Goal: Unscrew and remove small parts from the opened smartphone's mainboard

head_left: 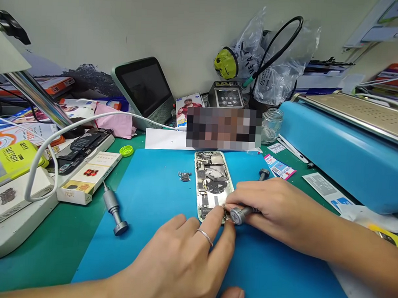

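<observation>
An opened smartphone lies face up on the blue mat, its inner parts exposed. My left hand, with a ring on one finger, stretches two fingers onto the phone's lower right end; its thumb stays apart. My right hand is closed around a grey screwdriver, whose round cap faces me. Its fingertips meet at the phone's lower right edge; what they pinch there is too small to make out. Another dark cap shows just beyond this hand, its lower part hidden. Left of the phone lies a small component.
Another screwdriver lies at the mat's left. Further left are boxes, a phone part and a white cable. A smart display, a glass jar and a blue machine stand behind and right.
</observation>
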A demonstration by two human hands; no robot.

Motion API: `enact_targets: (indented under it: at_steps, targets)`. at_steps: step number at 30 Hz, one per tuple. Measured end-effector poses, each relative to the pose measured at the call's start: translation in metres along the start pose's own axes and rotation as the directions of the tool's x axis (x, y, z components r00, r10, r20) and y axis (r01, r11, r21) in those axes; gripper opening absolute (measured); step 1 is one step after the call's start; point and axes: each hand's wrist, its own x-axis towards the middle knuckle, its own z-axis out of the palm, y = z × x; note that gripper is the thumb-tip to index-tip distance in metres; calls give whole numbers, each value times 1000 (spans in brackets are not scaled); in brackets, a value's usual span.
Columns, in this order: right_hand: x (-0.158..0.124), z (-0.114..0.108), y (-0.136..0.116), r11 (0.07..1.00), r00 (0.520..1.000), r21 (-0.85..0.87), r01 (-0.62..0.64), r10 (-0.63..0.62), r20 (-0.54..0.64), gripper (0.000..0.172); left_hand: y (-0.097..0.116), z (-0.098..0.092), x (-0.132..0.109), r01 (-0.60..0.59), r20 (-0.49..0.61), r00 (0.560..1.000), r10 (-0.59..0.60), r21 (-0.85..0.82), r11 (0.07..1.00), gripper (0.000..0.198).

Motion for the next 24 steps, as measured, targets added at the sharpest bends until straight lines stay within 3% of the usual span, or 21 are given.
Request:
enact_targets:
  at_steps: [5, 14, 24]
  targets:
    - [1, -15, 25, 987, 984, -105, -126, 111, -138, 22, 2, -1, 0, 5, 43, 999, -4, -23, 1000, 56]
    - [12, -22, 33, 914, 942, -229, -335, 314, -121, 23, 1, -1, -1, 8, 40, 999, -7, -37, 999, 54]
    - [14, -18, 30, 879, 935, -318, -354, 329, -133, 21, 2, -1, -3, 23, 50, 999, -21, -47, 999, 56]
